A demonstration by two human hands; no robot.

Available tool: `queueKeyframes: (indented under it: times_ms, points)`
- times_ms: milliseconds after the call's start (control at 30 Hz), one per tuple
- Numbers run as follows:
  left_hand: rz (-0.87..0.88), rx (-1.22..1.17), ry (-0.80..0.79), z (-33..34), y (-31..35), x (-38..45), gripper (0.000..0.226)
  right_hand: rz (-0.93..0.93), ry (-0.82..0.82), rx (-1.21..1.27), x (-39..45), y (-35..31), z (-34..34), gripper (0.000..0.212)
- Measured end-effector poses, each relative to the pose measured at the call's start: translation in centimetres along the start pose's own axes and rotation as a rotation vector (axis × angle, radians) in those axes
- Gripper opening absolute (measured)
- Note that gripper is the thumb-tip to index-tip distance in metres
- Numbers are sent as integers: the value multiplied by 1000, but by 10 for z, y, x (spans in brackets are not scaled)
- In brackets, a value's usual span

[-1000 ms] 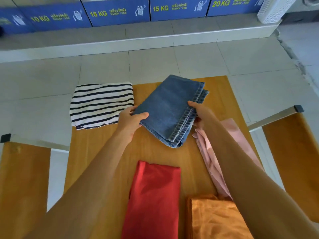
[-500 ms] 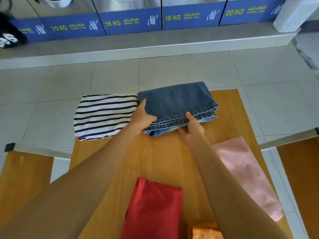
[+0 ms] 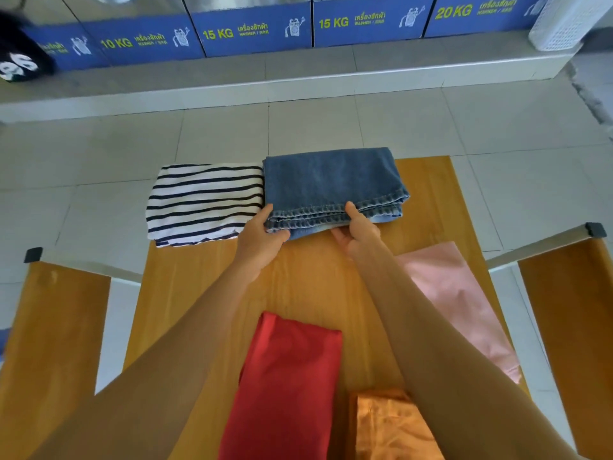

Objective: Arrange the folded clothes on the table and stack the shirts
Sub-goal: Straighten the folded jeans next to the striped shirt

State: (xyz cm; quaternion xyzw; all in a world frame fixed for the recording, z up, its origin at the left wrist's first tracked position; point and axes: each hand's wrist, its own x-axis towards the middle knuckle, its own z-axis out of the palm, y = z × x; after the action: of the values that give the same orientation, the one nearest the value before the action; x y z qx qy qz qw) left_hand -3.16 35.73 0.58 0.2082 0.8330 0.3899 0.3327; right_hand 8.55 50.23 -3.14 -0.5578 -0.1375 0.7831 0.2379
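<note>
Where pale floor tiles [image 3: 414,127] run back to a raised step, a row of washers with blue panels [image 3: 255,31] marked 10, 15 and 20 KG fills the twelve o'clock edge, with a white basket [image 3: 560,21] at one o'clock. The wooden table [image 3: 318,277] reaches from the middle of the view down to six o'clock, flanked by wooden benches [image 3: 49,327] at eight and four o'clock. On the table a red garment [image 3: 285,383] lies at six o'clock, a pink one [image 3: 464,310] at four, an orange one [image 3: 388,426] at five. The striped shirt [image 3: 205,202] sits at the far left corner, touching the folded jeans [image 3: 331,184] beside it at twelve o'clock. The left hand [image 3: 262,240] and right hand [image 3: 360,232] pinch the jeans' near hem, thumbs on top, fingers beneath.
</note>
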Motion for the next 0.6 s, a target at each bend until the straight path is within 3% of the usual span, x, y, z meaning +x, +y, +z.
queueKeyframes:
  times_ms: [67,233,367,400,467,533,600]
  points:
    - [12,-35,-1,-5,-5,-14,66,22,-20,-67,-1,-2,-4,39]
    - [-94,-40,-17,-25,-31,-57,59,17,-43,-384,-44,18,-27,9]
    - [-177,-99,-61,-38,-76,-119,48,-412,-119,-1064,-100,80,-51,12]
    - [-194,-74,-53,-40,-90,-137,44,-474,-206,-1243,-111,97,-56,14]
    - [-230,77,-46,-47,-120,-175,34,-483,-262,-1673,-124,127,-68,44]
    - [-272,225,-92,-57,-147,-216,42,-588,-128,-2025,-130,144,-80,68]
    - [-339,282,-161,-67,-167,-251,57,-670,-9,-2100,-135,151,-88,73]
